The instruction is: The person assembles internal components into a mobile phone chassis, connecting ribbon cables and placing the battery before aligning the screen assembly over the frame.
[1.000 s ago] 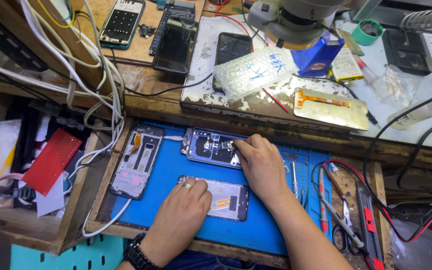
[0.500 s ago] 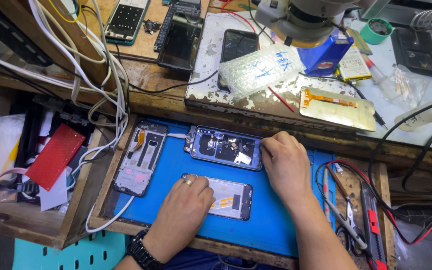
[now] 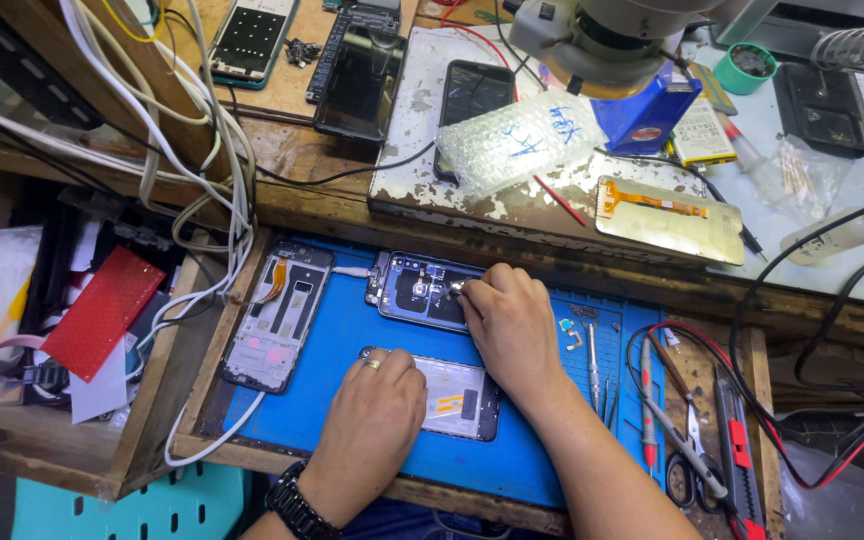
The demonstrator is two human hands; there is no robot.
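Lying open-backed, dark phone (image 3: 422,290)

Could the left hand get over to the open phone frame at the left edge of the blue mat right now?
Probably yes: the left hand rests on a screen panel, and only bare blue mat separates it from the phone frame.

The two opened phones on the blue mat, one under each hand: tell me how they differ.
The opened phone under the right hand, at, shows dark insides; the opened phone under the left hand, at, shows a pale plate with orange flex. The first lies farther from the person, the second nearer. Both rest flat on the blue mat.
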